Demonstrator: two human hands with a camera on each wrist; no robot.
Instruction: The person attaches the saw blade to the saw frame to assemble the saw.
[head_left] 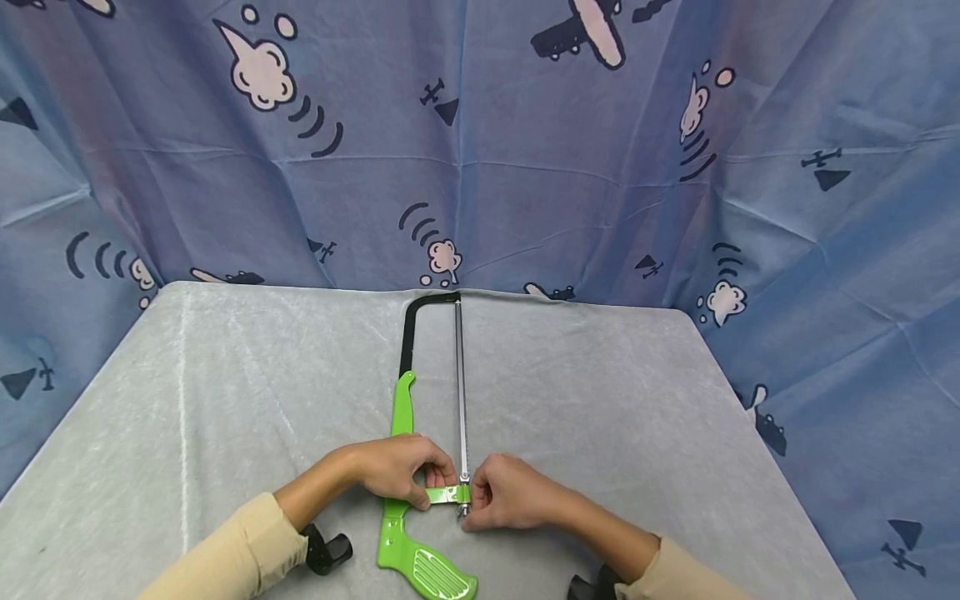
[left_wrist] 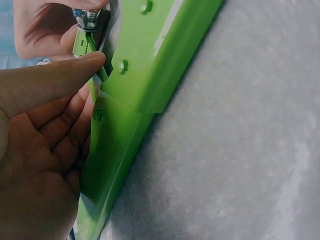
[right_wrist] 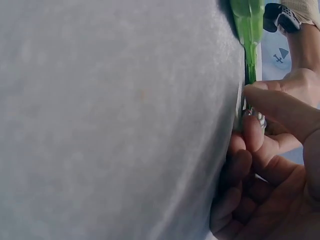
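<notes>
A hacksaw [head_left: 402, 408] with a green handle and a black front bow lies on the cloth, its handle toward me. The silver blade strip [head_left: 461, 392] runs along its right side. My left hand [head_left: 397, 467] grips the green cross arm near the handle, thumb on one side in the left wrist view. At the blade's near end, my right hand [head_left: 517, 493] pinches the metal wing nut [head_left: 462, 511] between thumb and fingers. Its threaded bolt [left_wrist: 89, 19] shows in the left wrist view, while the right fingers partly cover the nut in the right wrist view.
A pale grey cloth [head_left: 600, 400] covers the table. Behind and beside it hangs a blue curtain [head_left: 510, 208] printed with planes and clouds; the saw's black bow reaches close to the table's back edge. Black wrist straps [head_left: 327, 553] sit by the sleeves.
</notes>
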